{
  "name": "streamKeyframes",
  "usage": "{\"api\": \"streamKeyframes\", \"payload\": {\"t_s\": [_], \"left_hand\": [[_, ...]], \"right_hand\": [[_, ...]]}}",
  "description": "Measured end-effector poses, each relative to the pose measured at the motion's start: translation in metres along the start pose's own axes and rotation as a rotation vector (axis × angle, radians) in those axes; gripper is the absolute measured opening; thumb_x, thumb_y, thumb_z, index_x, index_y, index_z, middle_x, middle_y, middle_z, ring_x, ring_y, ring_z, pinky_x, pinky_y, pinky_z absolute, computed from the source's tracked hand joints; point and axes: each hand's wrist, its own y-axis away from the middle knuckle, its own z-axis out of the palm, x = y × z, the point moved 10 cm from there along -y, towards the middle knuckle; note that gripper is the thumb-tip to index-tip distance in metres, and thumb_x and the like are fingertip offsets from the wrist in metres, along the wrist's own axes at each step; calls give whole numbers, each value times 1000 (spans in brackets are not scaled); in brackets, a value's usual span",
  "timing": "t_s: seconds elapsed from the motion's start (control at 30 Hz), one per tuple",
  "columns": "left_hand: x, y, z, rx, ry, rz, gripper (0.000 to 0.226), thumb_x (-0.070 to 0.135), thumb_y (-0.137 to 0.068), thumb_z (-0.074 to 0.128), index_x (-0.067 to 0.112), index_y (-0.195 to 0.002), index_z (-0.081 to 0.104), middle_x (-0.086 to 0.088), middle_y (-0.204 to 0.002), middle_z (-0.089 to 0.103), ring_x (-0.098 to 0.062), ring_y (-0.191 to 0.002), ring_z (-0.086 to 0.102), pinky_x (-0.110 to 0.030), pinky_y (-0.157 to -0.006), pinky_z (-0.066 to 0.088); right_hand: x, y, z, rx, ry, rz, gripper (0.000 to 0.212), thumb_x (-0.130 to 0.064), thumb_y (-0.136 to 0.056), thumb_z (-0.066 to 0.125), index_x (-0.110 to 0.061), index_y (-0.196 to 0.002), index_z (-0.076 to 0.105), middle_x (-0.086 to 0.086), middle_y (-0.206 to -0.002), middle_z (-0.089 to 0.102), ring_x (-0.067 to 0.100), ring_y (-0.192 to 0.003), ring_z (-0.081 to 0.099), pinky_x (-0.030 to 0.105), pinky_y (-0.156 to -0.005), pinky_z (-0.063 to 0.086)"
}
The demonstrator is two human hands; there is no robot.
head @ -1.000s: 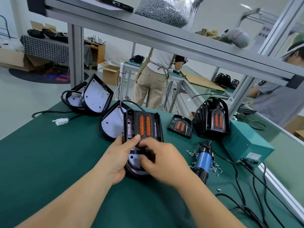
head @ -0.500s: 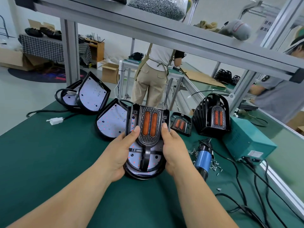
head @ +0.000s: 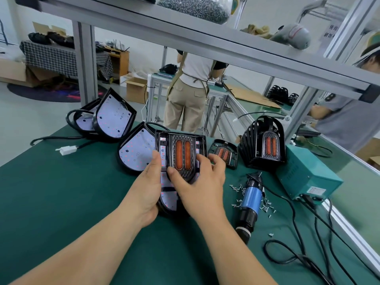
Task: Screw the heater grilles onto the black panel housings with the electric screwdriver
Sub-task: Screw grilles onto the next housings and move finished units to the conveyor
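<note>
Just left of blue-bodied electric screwdriver (head: 250, 199): black D-shaped panel housing (head: 167, 200) on green mat (head: 61, 192). Its far edge gripped by left hand (head: 147, 194), as before. Change: right hand (head: 203, 186) moved onto orange-barred arched heater grille (head: 182, 155), thumb and fingers now pinching it.

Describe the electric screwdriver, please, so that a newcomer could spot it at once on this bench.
Start at the green bench mat and find the teal power box on its right side. Just left of that box, among scattered loose screws, lies the electric screwdriver. It alone has a blue barrel; everything else nearby is black or teal.
</note>
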Motion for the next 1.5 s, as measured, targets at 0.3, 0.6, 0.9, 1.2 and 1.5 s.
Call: {"api": "streamKeyframes", "payload": {"t_s": [0.3, 0.6, 0.9, 1.2, 1.5], "left_hand": [[9, 0, -9, 50, 24, 70, 42, 25, -72, 74, 13, -112, 68, -12, -106, 76, -28, -96, 74, -41, -82, 59], [9, 3, 4, -92, -9, 40, 31, 24, -70, 75, 20, -100, 78, -12, -109, 75, -29, -99, 73, -34, -74, 61], [12, 2, 4, -72, 60, 14, 26, 19, -72, 73, 19, -98, 78, -15, -108, 75, -31, -96, 74, -38, -69, 61], [10, 0, -12, 43, 121, -63, 53, 30, -76, 71, 10, -125, 64, -15, -114, 73, -34, -104, 71, -52, -92, 55], [9, -4, -14, 67, 35, -64, 46, 20, -72, 73, 3, -115, 68, -20, -108, 74, -38, -97, 72, -50, -83, 58]], "right_hand": [[7, -2, -7, 72, -447, 31, 47, -28, -87, 73, -36, -124, 47, -14, -112, 59, -15, -96, 57, 6, -81, 43], [22, 0, 19, -206, -1003, 322, 24, -22, -94, 65, -8, -114, 69, 8, -106, 76, 25, -101, 73, 30, -81, 59], [18, -5, 20, -224, -1013, 281, 31, -22, -91, 68, -5, -117, 67, 11, -109, 75, 28, -105, 71, 39, -94, 56], [6, 7, 40, -552, -980, 198, 36, 9, -82, 67, -1, -116, 67, 15, -112, 73, 22, -97, 72, 28, -82, 57], [11, 6, 41, -523, -972, 248, 35, 9, -83, 67, -3, -115, 68, 16, -111, 73, 29, -99, 71, 35, -87, 58]]}}
